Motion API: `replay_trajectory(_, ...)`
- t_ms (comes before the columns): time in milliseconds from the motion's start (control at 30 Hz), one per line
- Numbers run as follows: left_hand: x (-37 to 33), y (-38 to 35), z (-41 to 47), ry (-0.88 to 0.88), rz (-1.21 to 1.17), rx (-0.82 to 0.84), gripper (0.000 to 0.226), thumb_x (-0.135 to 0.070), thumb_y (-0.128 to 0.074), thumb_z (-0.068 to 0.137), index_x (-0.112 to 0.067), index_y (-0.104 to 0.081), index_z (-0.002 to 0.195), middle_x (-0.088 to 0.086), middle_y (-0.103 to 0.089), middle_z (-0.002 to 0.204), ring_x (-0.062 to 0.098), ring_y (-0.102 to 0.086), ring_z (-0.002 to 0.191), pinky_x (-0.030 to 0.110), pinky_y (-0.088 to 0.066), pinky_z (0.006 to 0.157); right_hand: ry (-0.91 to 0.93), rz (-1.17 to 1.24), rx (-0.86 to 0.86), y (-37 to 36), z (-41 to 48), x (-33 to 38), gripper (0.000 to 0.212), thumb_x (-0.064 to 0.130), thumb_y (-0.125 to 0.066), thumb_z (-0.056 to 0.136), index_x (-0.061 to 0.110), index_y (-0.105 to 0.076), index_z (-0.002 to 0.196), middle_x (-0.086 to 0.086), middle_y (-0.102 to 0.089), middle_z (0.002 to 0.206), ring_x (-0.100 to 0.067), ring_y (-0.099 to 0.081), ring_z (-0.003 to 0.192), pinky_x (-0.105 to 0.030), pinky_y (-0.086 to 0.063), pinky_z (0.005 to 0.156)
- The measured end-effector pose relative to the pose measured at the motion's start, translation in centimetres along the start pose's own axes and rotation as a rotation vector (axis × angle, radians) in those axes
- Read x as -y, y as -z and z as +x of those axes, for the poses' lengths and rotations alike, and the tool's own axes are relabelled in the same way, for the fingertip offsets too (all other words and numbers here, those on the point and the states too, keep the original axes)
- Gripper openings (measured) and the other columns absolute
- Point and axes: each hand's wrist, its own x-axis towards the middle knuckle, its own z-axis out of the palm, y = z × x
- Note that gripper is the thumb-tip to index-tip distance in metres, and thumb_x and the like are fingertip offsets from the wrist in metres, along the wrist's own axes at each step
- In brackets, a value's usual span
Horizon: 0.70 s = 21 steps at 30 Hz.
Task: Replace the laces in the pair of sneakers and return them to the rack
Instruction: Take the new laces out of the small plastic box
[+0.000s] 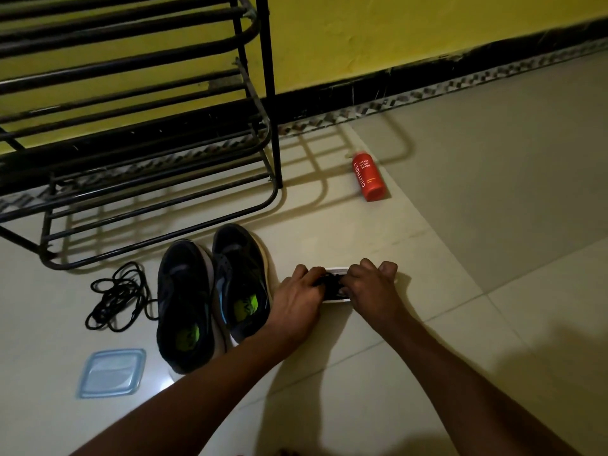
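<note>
Two dark sneakers stand side by side on the floor with no laces in their eyelets: the left sneaker (184, 304) and the right sneaker (241, 278). A loose tangle of black laces (116, 296) lies left of them. Right of the shoes sits a small white container (339, 284) holding something dark, mostly hidden by my hands. My left hand (297, 297) and my right hand (370, 284) both reach into it with curled fingers, pinching the dark contents. The black metal shoe rack (138, 133) stands behind the sneakers.
A red foam body wash bottle (368, 176) lies on the floor to the right of the rack. A clear blue-rimmed plastic lid (112, 373) lies near the left sneaker's heel. A yellow wall (394, 34) with a dark skirting runs behind.
</note>
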Motion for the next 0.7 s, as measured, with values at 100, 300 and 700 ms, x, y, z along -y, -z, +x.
replay_trajectory(100,0.1,0.0,0.0,-0.056,-0.010,-0.018,0.037,-0.015,-0.058,0.094,-0.023,-0.068,0.130,-0.004,-0.062,0.133,0.025,-0.051,0.105,0.035,-0.044,0.069,0.009,0.013,-0.082,0.0,-0.4,-0.1,0.025,0.016,-0.090,0.059,0.024,-0.072,0.076,0.007,-0.063,0.076,-0.022,-0.063,0.080,-0.039,-0.029,0.070)
replay_trajectory(300,0.4,0.0,0.6,0.011,-0.031,0.081,0.044,-0.014,-0.046,0.097,-0.036,-0.066,0.130,-0.013,-0.063,0.132,0.020,-0.045,0.105,0.031,-0.038,0.070,0.107,-0.026,-0.026,0.1,-0.2,-0.3,0.034,0.009,-0.090,0.047,0.026,-0.074,0.071,0.012,-0.060,0.069,-0.014,-0.053,0.085,-0.033,-0.010,0.064)
replay_trajectory(700,-0.2,0.4,2.1,0.072,0.038,0.151,0.023,-0.016,-0.049,0.099,-0.013,-0.066,0.115,0.003,-0.063,0.113,0.025,-0.050,0.112,0.034,-0.038,0.069,0.126,-0.143,0.073,1.5,0.9,-0.5,0.017,0.013,-0.082,0.065,0.023,-0.070,0.071,0.006,-0.063,0.070,-0.021,-0.061,0.084,-0.041,-0.030,0.070)
